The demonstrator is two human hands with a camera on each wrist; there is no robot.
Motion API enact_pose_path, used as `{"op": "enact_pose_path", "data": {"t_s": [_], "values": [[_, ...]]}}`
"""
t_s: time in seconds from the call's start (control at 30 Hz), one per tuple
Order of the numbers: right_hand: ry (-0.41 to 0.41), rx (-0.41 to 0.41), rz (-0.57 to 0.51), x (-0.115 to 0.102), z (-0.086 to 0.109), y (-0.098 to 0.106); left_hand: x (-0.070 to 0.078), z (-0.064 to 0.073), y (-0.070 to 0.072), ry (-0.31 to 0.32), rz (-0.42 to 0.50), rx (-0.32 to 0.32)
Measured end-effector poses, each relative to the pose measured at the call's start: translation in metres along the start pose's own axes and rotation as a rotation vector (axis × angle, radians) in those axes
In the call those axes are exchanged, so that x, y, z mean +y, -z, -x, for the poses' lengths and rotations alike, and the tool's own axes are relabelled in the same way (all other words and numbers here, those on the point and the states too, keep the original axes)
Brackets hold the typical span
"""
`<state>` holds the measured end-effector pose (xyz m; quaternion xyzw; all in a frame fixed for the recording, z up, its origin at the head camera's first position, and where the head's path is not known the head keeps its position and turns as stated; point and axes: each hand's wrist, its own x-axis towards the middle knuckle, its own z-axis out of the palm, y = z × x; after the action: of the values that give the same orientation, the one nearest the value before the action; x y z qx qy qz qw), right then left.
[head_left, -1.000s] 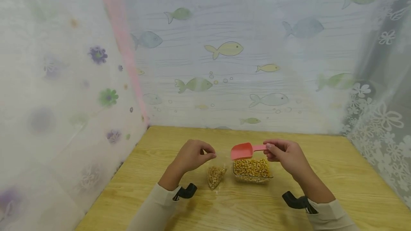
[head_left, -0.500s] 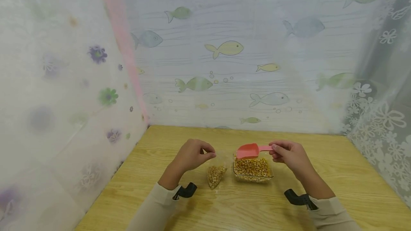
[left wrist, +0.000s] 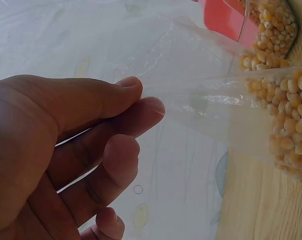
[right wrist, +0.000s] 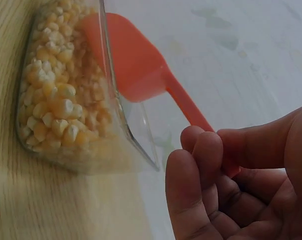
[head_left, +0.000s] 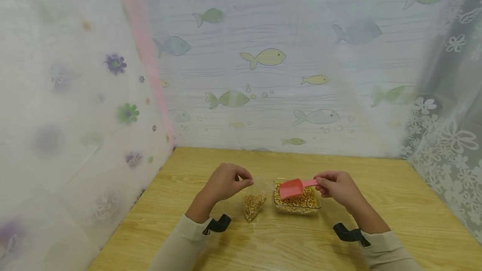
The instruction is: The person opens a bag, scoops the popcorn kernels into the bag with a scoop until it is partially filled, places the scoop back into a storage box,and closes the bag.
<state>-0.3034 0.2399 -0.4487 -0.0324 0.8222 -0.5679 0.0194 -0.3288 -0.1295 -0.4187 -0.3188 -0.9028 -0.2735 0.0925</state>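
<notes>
A clear plastic bag [head_left: 253,206] with corn kernels in its bottom stands on the table, its top edge pinched between the thumb and forefinger of my left hand [head_left: 227,182]. In the left wrist view the bag [left wrist: 210,105] stretches away from those fingertips. My right hand [head_left: 339,187] grips the handle of a pink scoop [head_left: 291,189]. The scoop's bowl dips into a clear rectangular container [head_left: 297,210] of corn kernels, just right of the bag. In the right wrist view the scoop's tip [right wrist: 126,60] is behind the container wall, against the kernels [right wrist: 56,100].
The wooden table [head_left: 286,246] runs back to a fish-printed curtain [head_left: 263,95]. A flower-printed sheet [head_left: 75,137] hangs on the left, and a white-flowered sheet [head_left: 448,137] on the right. Black wrist mounts [head_left: 220,223] are on both sleeves.
My right hand has carried the scoop right, from above the container's left edge, and then down onto the kernels. The left hand and bag have stayed in place.
</notes>
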Motion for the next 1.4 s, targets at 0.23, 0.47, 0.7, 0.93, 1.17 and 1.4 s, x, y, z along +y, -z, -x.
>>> {"op": "enact_pose_path", "data": {"t_s": [0.23,0.47,0.7,0.93,1.17,1.4], "values": [[-0.017,0.002,0.084,-0.005,0.006,0.008,0.0,0.0,0.0,0.006,0.003,-0.005],[0.011,0.014,0.187,-0.013,0.012,0.023,0.0,0.0,-0.001,0.008,0.005,-0.003],[0.03,0.063,0.306,-0.022,0.018,0.029,0.002,0.001,0.0,0.02,0.01,-0.011],[0.06,0.082,0.393,-0.028,0.021,0.028,0.003,0.0,0.001,0.01,-0.004,-0.013],[0.044,0.022,0.316,-0.017,0.015,0.024,0.004,0.0,0.002,0.016,-0.014,-0.021],[-0.014,-0.036,0.137,-0.002,0.007,0.019,0.004,0.001,0.002,0.021,-0.01,-0.024]]}}
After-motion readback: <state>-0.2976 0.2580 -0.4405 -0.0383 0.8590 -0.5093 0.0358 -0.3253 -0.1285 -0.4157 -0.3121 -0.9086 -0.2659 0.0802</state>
